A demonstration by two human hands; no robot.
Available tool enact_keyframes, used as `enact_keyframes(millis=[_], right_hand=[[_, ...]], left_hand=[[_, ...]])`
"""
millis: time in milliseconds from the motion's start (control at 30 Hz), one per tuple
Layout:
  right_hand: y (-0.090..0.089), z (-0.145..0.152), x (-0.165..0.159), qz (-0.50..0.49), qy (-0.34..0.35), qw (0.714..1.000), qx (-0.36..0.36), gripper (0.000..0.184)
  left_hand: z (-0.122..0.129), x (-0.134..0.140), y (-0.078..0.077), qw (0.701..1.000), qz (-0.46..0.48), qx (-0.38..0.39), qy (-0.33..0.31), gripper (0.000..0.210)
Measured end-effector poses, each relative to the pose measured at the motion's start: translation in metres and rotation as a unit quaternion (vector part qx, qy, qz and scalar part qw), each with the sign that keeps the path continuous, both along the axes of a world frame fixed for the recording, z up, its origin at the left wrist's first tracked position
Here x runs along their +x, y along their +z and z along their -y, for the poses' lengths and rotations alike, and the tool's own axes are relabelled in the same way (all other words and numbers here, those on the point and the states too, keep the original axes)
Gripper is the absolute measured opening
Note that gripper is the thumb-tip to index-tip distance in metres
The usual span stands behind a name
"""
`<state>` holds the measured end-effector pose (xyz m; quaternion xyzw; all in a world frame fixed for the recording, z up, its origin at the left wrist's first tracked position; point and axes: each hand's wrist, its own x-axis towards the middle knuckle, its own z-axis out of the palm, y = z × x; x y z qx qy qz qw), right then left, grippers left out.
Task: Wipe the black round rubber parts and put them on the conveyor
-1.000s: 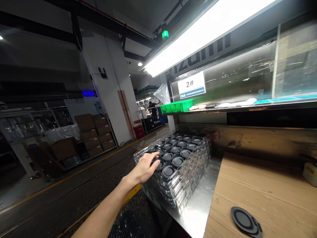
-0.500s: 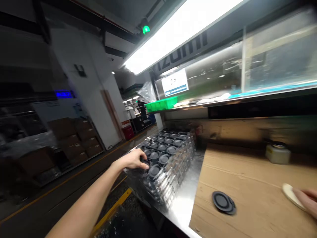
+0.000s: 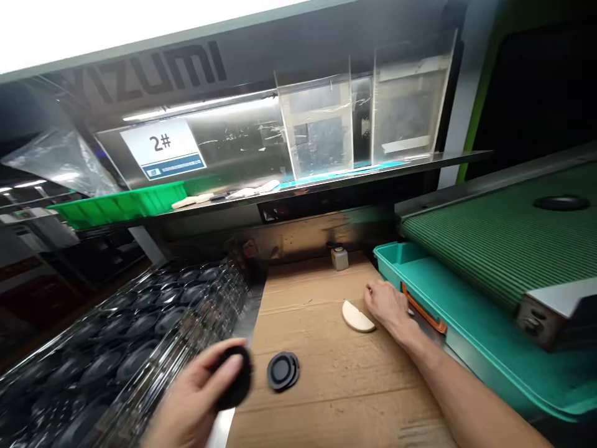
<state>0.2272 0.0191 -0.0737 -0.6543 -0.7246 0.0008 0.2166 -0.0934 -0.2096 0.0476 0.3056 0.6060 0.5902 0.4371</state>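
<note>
My left hand grips a round black plastic lid, thumb across its face, by the cardboard's left edge. Just right of it, a black lid-like disc with a small tab lies on the cardboard sheet. My right hand rests at the cardboard's right edge with fingers curled; whatever they may hold is hidden. Beside those fingers is a cream half-round piece, lying apart from the hand. On my left, clear plastic trays hold several black round parts.
A teal bin with an orange handle stands on the right, under a green conveyor belt carrying a black ring. A small jar stands at the back. Overhead runs a shelf with a green tray.
My left hand has left the clear trays with a black lid and come over towards the cardboard. My right hand has let go of the cream piece. The view has swung right.
</note>
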Motion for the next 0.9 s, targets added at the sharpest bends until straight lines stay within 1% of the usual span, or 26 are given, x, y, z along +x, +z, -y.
enact_keyframes(millis=[33, 67, 100, 133, 167, 233, 267, 333, 367, 433, 500, 533, 600, 667, 700, 767, 800, 833, 900], right_hand=[[0.0, -0.001, 0.005, 0.016, -0.022, 1.0, 0.011, 0.031], [-0.001, -0.002, 0.009, 0.031, -0.037, 0.999, 0.015, 0.031], [-0.002, -0.004, 0.014, 0.045, -0.045, 0.998, 0.011, 0.031], [-0.004, -0.007, 0.018, 0.057, -0.047, 0.997, 0.003, 0.032], [-0.005, -0.011, 0.021, 0.066, -0.042, 0.997, -0.003, 0.032], [-0.008, -0.018, 0.026, 0.057, -0.012, 0.998, 0.007, 0.029], [-0.01, -0.021, 0.027, 0.037, 0.013, 0.999, 0.019, 0.027], [-0.012, -0.025, 0.027, -0.035, 0.063, 0.996, 0.05, 0.025], [-0.013, -0.025, 0.025, -0.079, 0.08, 0.992, 0.064, 0.025], [-0.015, -0.025, 0.019, -0.15, 0.089, 0.981, 0.085, 0.026], [-0.012, -0.028, 0.009, -0.185, 0.083, 0.974, 0.097, 0.027], [-0.008, -0.033, 0.003, -0.186, 0.082, 0.974, 0.099, 0.027], [0.007, -0.051, -0.009, -0.16, 0.077, 0.979, 0.104, 0.028], [0.031, -0.08, -0.022, -0.104, 0.064, 0.987, 0.105, 0.029], [0.044, -0.095, -0.028, -0.072, 0.054, 0.991, 0.1, 0.03], [0.067, -0.124, -0.039, -0.022, 0.04, 0.997, 0.069, 0.031], [0.076, -0.136, -0.044, -0.006, 0.04, 0.998, 0.05, 0.03], [0.082, -0.145, -0.047, 0.006, 0.044, 0.998, 0.032, 0.028], [0.087, -0.156, -0.051, 0.02, 0.058, 0.998, 0.002, 0.022]], left_hand=[[-0.023, 0.039, -0.019, 0.996, 0.066, 0.009, -0.061, 0.035], [-0.048, 0.072, -0.037, 0.986, 0.133, 0.013, -0.097, 0.029], [-0.075, 0.099, -0.055, 0.974, 0.195, 0.023, -0.115, 0.021], [-0.1, 0.119, -0.07, 0.959, 0.253, 0.02, -0.126, 0.016], [-0.124, 0.133, -0.084, 0.948, 0.298, 0.024, -0.113, 0.012], [-0.162, 0.147, -0.106, 0.931, 0.353, 0.024, -0.089, 0.008], [-0.176, 0.148, -0.114, 0.929, 0.36, 0.025, -0.087, 0.007], [-0.19, 0.145, -0.126, 0.934, 0.339, 0.029, -0.106, 0.011], [-0.193, 0.143, -0.129, 0.94, 0.319, 0.036, -0.118, 0.015], [-0.192, 0.139, -0.133, 0.948, 0.29, 0.056, -0.122, 0.019], [-0.189, 0.138, -0.133, 0.947, 0.296, 0.069, -0.107, 0.02], [-0.188, 0.139, -0.133, 0.941, 0.314, 0.07, -0.103, 0.021], [-0.187, 0.142, -0.131, 0.921, 0.367, 0.061, -0.112, 0.028], [-0.189, 0.143, -0.13, 0.901, 0.411, 0.051, -0.129, 0.037], [-0.19, 0.142, -0.13, 0.896, 0.422, 0.048, -0.131, 0.04], [-0.194, 0.134, -0.13, 0.898, 0.422, 0.048, -0.115, 0.04], [-0.197, 0.128, -0.13, 0.903, 0.416, 0.05, -0.097, 0.038], [-0.2, 0.121, -0.13, 0.909, 0.408, 0.055, -0.073, 0.036], [-0.205, 0.105, -0.13, 0.916, 0.393, 0.07, -0.019, 0.031]])
